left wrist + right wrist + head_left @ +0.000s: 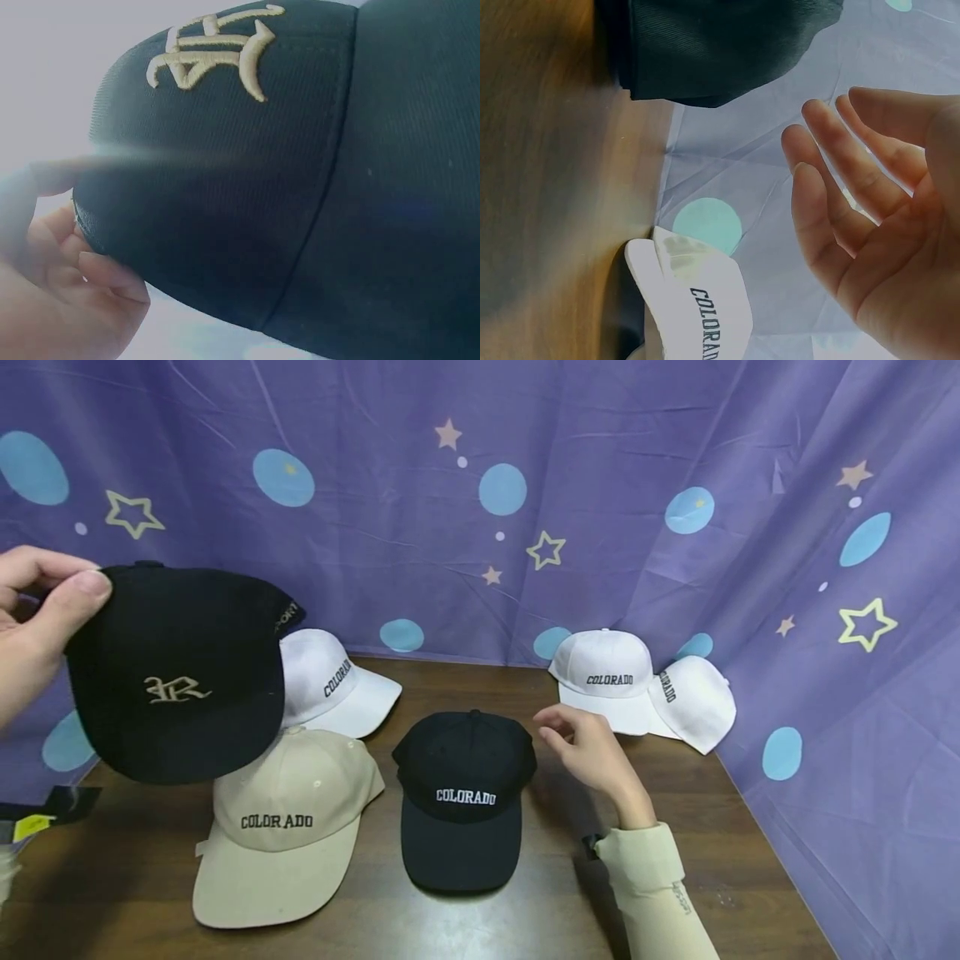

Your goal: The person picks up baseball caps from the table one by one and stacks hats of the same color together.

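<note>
At the left of the head view my left hand [37,618] pinches the edge of a black cap [180,677] with a gold embroidered letter, held up off the table. In the left wrist view the fingers [112,277] grip the edge of that cap [210,187]. My right hand [588,752] hovers over the table, fingers loosely bent, holding nothing. Just left of it a black COLORADO cap [465,843] sits on the table. A beige COLORADO cap [281,860] lies below the raised cap, which partly hides a white COLORADO cap [337,689] behind.
Two more white caps, one [603,664] overlapping the other [701,702], stand at the back right of the brown wooden table [562,910]. A purple curtain [420,543] with stars and blue spots hangs along the back and right side.
</note>
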Motion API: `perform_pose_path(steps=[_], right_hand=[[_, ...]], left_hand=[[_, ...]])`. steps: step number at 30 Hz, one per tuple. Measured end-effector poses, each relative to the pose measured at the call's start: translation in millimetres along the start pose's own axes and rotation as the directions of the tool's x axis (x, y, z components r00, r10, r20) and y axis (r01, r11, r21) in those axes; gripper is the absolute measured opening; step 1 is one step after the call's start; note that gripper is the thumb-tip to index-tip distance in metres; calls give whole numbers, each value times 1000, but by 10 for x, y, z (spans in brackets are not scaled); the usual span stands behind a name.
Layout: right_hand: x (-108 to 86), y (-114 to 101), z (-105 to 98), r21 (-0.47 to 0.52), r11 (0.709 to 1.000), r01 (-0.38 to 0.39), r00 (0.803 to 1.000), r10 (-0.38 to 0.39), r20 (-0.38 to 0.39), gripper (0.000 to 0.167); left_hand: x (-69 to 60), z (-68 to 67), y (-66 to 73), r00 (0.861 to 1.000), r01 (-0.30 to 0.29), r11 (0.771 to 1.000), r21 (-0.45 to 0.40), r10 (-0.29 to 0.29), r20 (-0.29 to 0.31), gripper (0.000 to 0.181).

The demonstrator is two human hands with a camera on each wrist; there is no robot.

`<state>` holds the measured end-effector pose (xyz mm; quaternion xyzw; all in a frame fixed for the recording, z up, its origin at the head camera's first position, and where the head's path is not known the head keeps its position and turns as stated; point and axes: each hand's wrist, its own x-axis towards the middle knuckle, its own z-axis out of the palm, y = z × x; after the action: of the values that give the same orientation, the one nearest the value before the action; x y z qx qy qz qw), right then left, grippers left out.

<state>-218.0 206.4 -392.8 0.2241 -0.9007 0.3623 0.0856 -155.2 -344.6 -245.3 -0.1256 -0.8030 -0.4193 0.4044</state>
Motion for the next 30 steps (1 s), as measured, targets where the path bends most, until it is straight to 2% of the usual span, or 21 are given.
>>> perform_pose_path(steps=[1,3,8,11,14,18,24,27,30], right_hand=[[-4,-8,-5,4,1000,2,1000,-2,-3,17],[-12,-27,-19,9,1000,10,1000,-10,-13,17],[-25,-98,-60,27,998,50,998,-49,-45,17],[-30,-167,-91,39,997,71,996,-68,-61,17],[-42,-250,-133,44,995,90,993,-87,-82,19],[-71,-354,-189,48,991,121,988,-116,-106,20],[-119,-488,-245,77,983,170,980,-159,-122,24],[-133,-556,-255,94,977,191,975,-178,-134,27],[-141,-607,-248,126,968,217,971,-200,-132,31]], left_hand=[[6,27,77,1000,-15,1000,-13,15,8,27],[10,87,243,1000,-6,999,-33,7,27,25],[-52,286,621,992,88,995,-40,-84,91,18],[-116,419,785,982,112,993,-36,-105,155,12],[-168,566,905,971,116,991,-67,-99,219,10],[-240,785,1002,952,118,988,-99,-85,293,10],[-386,1128,1051,917,126,978,-166,-51,396,10],[-461,1283,1069,902,136,971,-197,-39,430,10],[-553,1423,1078,890,171,959,-227,-52,452,10]])
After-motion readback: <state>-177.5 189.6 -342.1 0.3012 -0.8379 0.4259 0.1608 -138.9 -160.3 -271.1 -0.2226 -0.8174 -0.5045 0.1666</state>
